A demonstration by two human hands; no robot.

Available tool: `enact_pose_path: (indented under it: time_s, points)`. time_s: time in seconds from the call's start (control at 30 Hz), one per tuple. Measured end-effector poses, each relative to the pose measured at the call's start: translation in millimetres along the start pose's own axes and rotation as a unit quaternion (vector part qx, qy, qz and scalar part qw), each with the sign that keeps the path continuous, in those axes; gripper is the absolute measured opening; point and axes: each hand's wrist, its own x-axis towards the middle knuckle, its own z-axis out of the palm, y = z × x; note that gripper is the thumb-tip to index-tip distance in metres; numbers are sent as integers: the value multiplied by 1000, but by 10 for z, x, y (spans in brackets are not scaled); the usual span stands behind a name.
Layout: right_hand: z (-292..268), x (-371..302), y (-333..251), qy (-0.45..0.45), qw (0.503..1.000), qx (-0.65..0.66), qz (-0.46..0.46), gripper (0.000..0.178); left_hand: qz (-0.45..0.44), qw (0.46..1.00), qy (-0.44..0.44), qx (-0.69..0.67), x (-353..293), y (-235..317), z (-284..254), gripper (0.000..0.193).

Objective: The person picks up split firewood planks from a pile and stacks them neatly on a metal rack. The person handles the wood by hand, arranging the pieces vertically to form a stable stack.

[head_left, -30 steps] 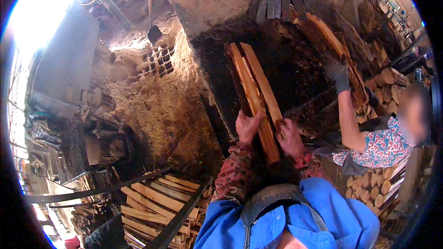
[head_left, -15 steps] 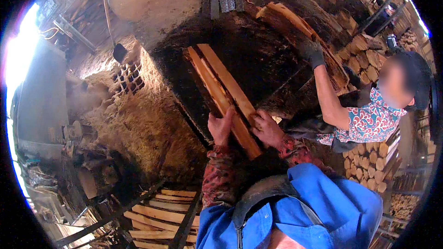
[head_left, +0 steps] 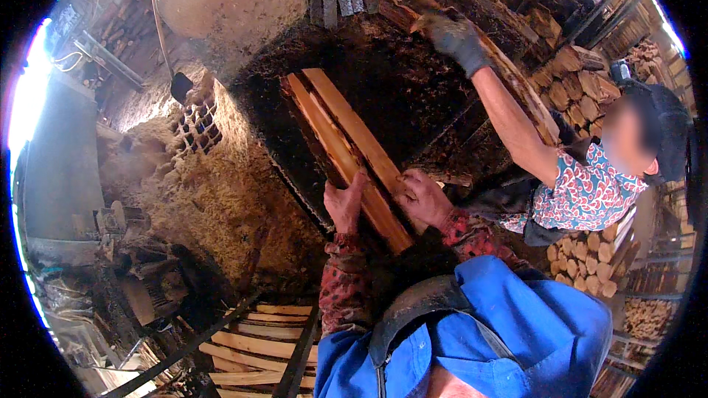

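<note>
Two long, pale wooden planks lie over a dark, dusty bench (head_left: 398, 81) in front of the person, close side by side with a narrow dark gap between them, and their shared long axis slants from the far left toward the near right, back to the person's body. Both hands are at the near portion of this pair, so most of the wood's length stretches away beyond them, forward and leftward. The left hand (head_left: 345, 203) is at the outer edge of the left plank (head_left: 329, 135), its thumb laid along the upper face and its fingers partly curled by the dark edge, so it appears to have hold of the wood; that plank's near end runs past it, between the wrists. The right hand (head_left: 426, 199) is half curled, its fingertips touching the near end of the right plank (head_left: 355, 129); whether they grip it or merely rest there cannot be told. Each hand is thus nearer to the plank on its own side. Farther to the right, a co-worker's gloved hand (head_left: 453, 40) is on a long, bark-edged slab (head_left: 516, 88), well apart from the pair. Left of the bench lies a heap of sawdust (head_left: 221, 214).
</note>
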Motion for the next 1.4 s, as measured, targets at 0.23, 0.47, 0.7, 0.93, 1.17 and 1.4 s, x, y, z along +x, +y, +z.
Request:
enact_pose_path:
  time_s: [0.23,0.47,0.7,0.93,1.17,1.4]
  points:
    - [-256,90,-187,3,1000,27,-3,39,32,988,-13,-150,-20,-96,70,59]
    - [-579,295,252,73,996,-46,2,50,18,999,24,-18,-61,-85,80,69]
    - [-763,668,781,83,967,-240,7,55,31,992,-16,-120,-159,-45,68,62]
    - [-803,755,974,60,981,-187,10,34,11,997,0,-73,-136,-44,6,55]
    - [-296,227,649,65,974,154,152,37,47,998,35,-15,2,-317,-149,63]
    - [300,-224,550,-16,996,19,83,31,45,960,-34,-276,-7,-825,-218,54]
